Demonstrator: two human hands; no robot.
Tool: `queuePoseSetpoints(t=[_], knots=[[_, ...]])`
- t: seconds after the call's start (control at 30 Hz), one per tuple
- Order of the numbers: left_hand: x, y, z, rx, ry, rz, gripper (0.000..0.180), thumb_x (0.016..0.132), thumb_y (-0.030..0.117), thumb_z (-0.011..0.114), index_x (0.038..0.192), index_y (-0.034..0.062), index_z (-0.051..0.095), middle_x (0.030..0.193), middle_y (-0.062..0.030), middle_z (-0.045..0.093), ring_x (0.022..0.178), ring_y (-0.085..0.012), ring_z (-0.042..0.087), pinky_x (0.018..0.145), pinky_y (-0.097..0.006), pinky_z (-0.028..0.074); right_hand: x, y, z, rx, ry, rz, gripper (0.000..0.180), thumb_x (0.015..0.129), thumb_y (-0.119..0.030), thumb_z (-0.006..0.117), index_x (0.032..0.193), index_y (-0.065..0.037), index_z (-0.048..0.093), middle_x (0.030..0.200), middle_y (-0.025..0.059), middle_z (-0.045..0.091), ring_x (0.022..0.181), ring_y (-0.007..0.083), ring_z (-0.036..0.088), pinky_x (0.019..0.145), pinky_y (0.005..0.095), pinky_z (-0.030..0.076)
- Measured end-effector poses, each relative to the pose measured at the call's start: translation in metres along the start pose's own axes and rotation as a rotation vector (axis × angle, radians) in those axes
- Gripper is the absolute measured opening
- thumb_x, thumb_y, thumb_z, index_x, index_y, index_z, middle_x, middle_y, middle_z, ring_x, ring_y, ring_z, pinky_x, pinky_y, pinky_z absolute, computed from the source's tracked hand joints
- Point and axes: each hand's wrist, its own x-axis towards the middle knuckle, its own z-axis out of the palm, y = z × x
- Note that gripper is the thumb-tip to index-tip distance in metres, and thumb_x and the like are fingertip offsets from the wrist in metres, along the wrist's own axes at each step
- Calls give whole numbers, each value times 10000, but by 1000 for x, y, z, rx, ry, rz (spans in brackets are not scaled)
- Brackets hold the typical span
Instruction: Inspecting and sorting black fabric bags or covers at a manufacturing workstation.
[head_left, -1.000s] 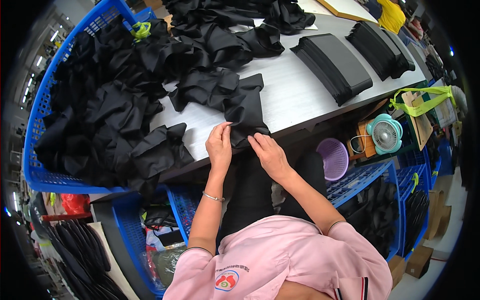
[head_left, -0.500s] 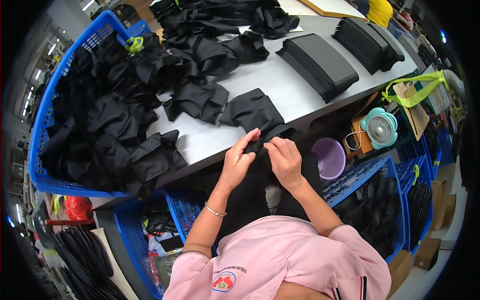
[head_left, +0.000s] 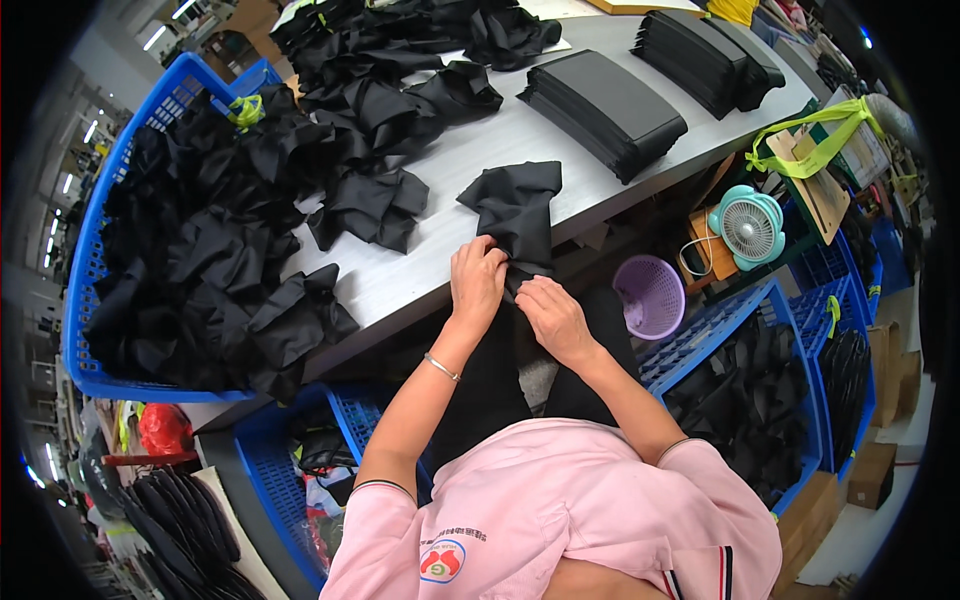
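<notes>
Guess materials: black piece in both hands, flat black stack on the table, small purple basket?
Black piece: soft matte woven cloth, it seems; it folds and drapes. Flat black stack: stiffer sheets, likely fabric or foam; straight even edges. Small purple basket: moulded plastic, perforated wall.

Pink short-sleeved shirt, dark trim at sleeve cuffs, round red-green-blue badge on chest. Thin silver bracelet on left wrist. Forearms bare. Dark trousers.

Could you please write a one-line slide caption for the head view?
Both hands, left hand and right hand, grip a black fabric piece at the grey table edge.
</notes>
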Motion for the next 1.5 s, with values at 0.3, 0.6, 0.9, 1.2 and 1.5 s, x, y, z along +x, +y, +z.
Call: queuePoseSetpoints(t=[0.3,0.6,0.9,1.2,1.5], knots=[[1,102,-50,-173,83,160,96,762,59,691,851,42,661,1070,-93,629,1033,-298,564,921,-425,399,-14,6,-11,138,-355,297,173,822,-5,603,991,-36,632,1065,175,606,1027,337,619,805,373,543],[-83,159,-38,-910,-490,-58,114,947,120,612,956,16,565,1108,-97,580,939,-203,581,829,-293,467,2,92,34,948,269,443,350,963,-122,570,1303,-56,521,1316,160,553,1137,200,590,978,307,482],[-85,169,-44,-1204,-725,-321,136,1022,153,562,1022,25,607,1064,-17,578,947,-87,530,881,-251,431,12,102,-1,688,68,889,229,1031,-152,521,1202,-1,542,1246,134,608,1069,186,615,928,282,513],[-12,106,-26,-664,170,-366,215,1040,154,537,880,17,579,803,11,549,777,-71,488,731,-240,436,-30,-31,10,1408,250,786,357,1043,-134,508,1356,38,508,1264,86,615,1190,161,559,1053,267,421],[13,1,-32,-821,380,-493,294,1037,208,552,811,21,538,725,42,448,687,-65,393,607,-264,377,-70,-65,-91,981,-358,581,194,1018,-155,537,1118,8,571,1320,122,505,1126,192,561,962,309,429]])
